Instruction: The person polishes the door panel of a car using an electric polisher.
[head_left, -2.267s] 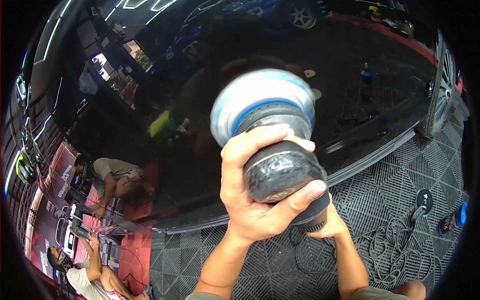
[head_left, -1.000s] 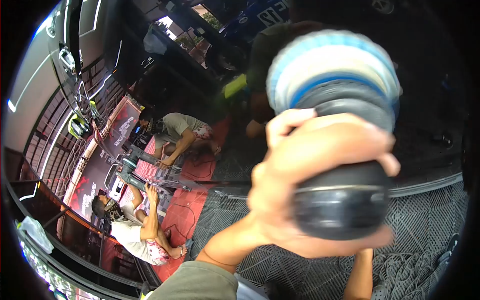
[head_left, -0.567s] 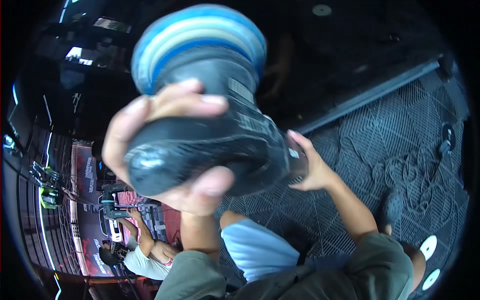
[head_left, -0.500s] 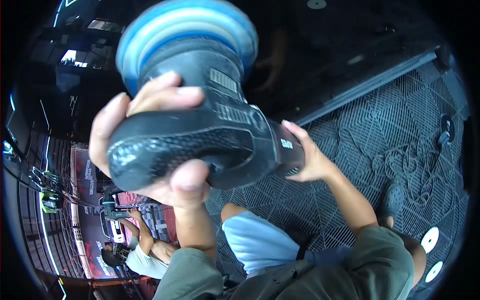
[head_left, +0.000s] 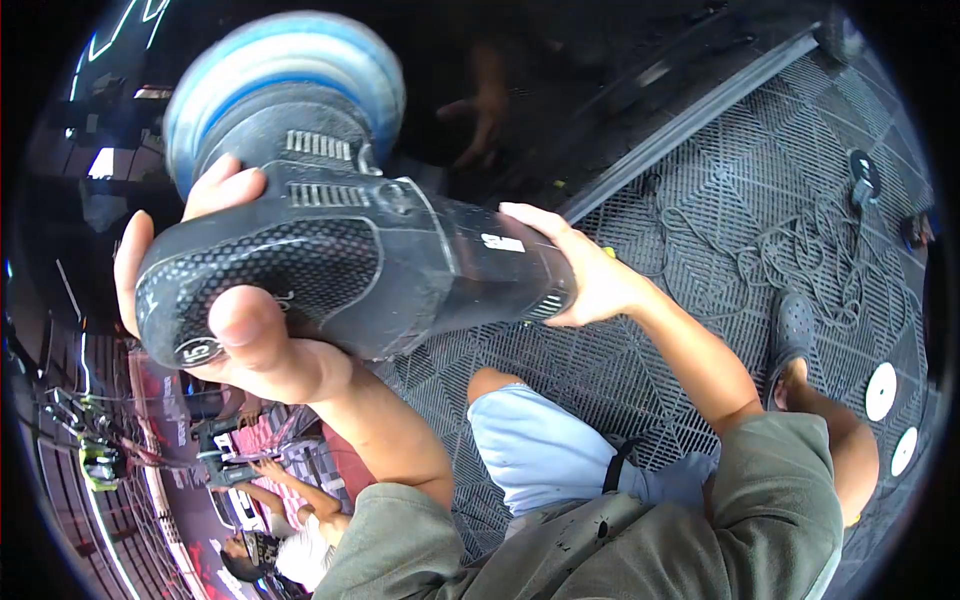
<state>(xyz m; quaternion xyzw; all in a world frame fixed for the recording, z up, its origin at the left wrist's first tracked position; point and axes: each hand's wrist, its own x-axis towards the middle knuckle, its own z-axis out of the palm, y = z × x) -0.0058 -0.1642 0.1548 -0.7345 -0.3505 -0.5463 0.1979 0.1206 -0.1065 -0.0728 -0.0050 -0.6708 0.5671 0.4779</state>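
Note:
Both my hands hold a black car polisher (head_left: 400,250) with a textured grip on its head. My left hand (head_left: 260,350) is wrapped round the head, its thumb on top near a "15" label and its fingers at the far side. Round the rear end of the body closes my right hand (head_left: 590,270). The round blue-and-white polishing pad (head_left: 290,75) faces away from me, over a glossy black car panel (head_left: 530,110). A hand's reflection shows in the dark paint. The pad's working face is hidden.
A long sill edge (head_left: 700,120) borders the grey grid floor (head_left: 640,400). A cable (head_left: 790,250) lies coiled there, with white discs (head_left: 881,392) at the right. My foot wears a grey clog (head_left: 795,325). Lower left, another person (head_left: 300,530) handles a similar tool.
The polisher and both hands have moved left in view, and the pad appears smaller. The background has shifted with the camera. Both hands keep their hold.

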